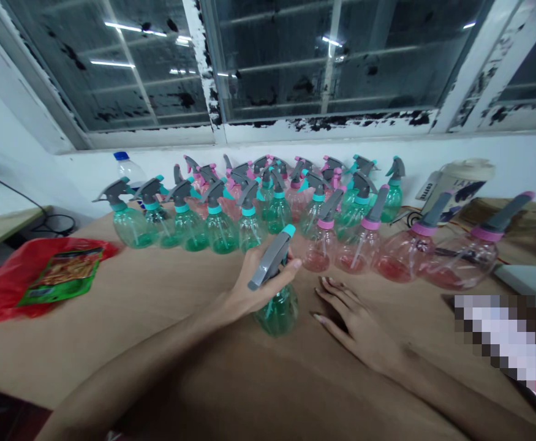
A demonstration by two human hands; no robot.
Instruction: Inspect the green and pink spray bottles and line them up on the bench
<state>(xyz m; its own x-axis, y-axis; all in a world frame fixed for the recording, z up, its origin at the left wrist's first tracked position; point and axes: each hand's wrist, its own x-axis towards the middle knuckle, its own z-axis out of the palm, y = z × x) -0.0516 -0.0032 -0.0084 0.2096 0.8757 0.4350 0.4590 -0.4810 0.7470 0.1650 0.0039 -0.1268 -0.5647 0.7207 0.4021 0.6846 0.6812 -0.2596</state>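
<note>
My left hand (pixel 253 282) is closed around the neck of a green spray bottle (pixel 277 315) with a grey and turquoise trigger head. This bottle is in front of the others, near the middle of the table. Palm down, my right hand (pixel 353 321) rests on the table to the right of it, fingers spread and holding nothing. Beyond the left hand runs a row of green spray bottles (pixel 222 233). A row of pink spray bottles (pixel 403 254) stands beyond the right hand. More bottles of both colours crowd behind, partly hidden.
A red plastic bag (pixel 1 275) and a green snack packet (pixel 65 275) lie at left. A blue-capped bottle (pixel 130 171) stands behind the rows. At right are a white printed container (pixel 460 184), a white box (pixel 532 278) and a blurred-out flat item (pixel 506 343). Windows line the wall.
</note>
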